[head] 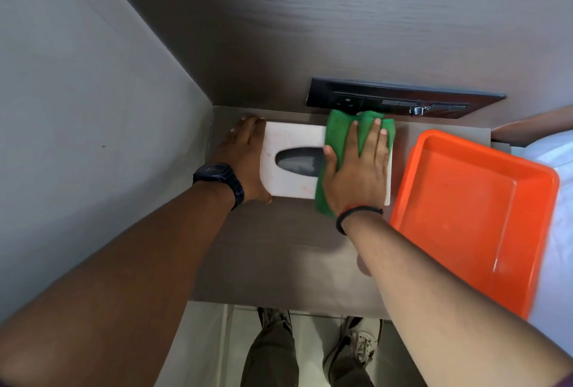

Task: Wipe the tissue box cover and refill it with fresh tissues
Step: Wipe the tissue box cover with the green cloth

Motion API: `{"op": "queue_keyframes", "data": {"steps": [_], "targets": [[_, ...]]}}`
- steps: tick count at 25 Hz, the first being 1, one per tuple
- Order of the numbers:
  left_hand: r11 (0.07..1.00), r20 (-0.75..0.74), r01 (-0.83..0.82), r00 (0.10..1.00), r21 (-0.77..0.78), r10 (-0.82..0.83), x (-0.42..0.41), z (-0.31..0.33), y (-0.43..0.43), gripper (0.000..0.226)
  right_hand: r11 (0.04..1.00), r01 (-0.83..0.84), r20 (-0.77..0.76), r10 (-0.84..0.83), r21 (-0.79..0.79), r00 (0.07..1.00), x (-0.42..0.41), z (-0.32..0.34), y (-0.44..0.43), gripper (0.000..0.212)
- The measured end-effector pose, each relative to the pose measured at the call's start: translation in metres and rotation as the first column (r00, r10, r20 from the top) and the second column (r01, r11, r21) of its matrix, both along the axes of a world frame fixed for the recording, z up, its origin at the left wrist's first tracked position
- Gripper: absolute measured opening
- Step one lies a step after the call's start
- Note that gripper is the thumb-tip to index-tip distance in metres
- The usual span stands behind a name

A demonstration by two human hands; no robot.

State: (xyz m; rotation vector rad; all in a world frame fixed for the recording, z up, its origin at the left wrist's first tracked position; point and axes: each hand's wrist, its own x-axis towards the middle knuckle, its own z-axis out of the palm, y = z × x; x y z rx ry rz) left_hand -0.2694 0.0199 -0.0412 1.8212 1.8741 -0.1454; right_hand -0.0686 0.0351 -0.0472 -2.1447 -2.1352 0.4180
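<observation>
A white tissue box cover [290, 141] with a dark oval slot [297, 162] lies flat on the brown bedside table [279, 250], near the back wall. My left hand [242, 157] grips its left end, a black watch on the wrist. My right hand [356, 169] lies flat, pressing a green cloth [338, 135] onto the cover's right half. The cloth hides that end of the cover. No tissues show in the slot.
An empty orange plastic tray [471, 216] sits right of the cover, overhanging the table's right edge. A black switch and socket panel [397, 98] is on the wall behind. A grey side wall closes the left. White bedding [555, 169] lies at far right.
</observation>
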Motion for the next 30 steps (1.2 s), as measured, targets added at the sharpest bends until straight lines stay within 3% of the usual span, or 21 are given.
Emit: {"op": "queue_keyframes", "data": {"steps": [5, 9, 14, 19, 24, 26, 28, 30], "targets": [[0.999, 0.037, 0.005, 0.999, 0.04, -0.007, -0.001, 0.002, 0.001, 0.141, 0.985, -0.167, -0.055, 0.166, -0.028, 0.985, -0.038, -0.003, -0.001, 0.061], [0.998, 0.028, 0.013, 1.0, 0.061, -0.014, -0.002, 0.003, 0.0, 0.138, 0.927, -0.376, -0.008, 0.376, -0.004, 0.927, 0.004, -0.002, -0.001, 0.058], [0.999, 0.019, 0.007, 1.0, 0.052, -0.008, -0.002, 0.001, 0.0, 0.139, 0.978, -0.205, 0.026, 0.205, 0.024, 0.979, 0.038, -0.001, -0.006, 0.054], [0.998, 0.036, 0.0, 0.999, 0.063, -0.003, -0.001, -0.002, 0.001, 0.137, 0.999, -0.032, -0.039, 0.031, -0.018, 0.999, -0.006, 0.001, -0.01, 0.059], [0.992, 0.003, 0.048, 0.999, 0.114, -0.049, 0.002, -0.002, 0.004, 0.121, 0.993, -0.101, -0.135, 0.091, -0.066, 0.987, -0.061, 0.004, -0.014, 0.061], [0.993, -0.059, 0.113, 0.992, 0.026, -0.112, -0.002, 0.0, 0.001, 0.136, 0.988, -0.144, -0.226, 0.129, -0.052, 0.966, -0.056, 0.008, -0.014, 0.062], [0.991, -0.051, 0.131, 0.99, -0.014, -0.131, -0.01, 0.008, -0.004, 0.143, 0.989, -0.136, -0.334, 0.148, 0.057, 0.931, -0.028, 0.012, -0.01, 0.057], [0.978, 0.017, 0.136, 0.99, 0.156, -0.14, -0.008, 0.021, -0.011, 0.122, 0.99, -0.047, -0.319, 0.087, 0.129, 0.944, 0.011, 0.009, 0.0, 0.05]]}}
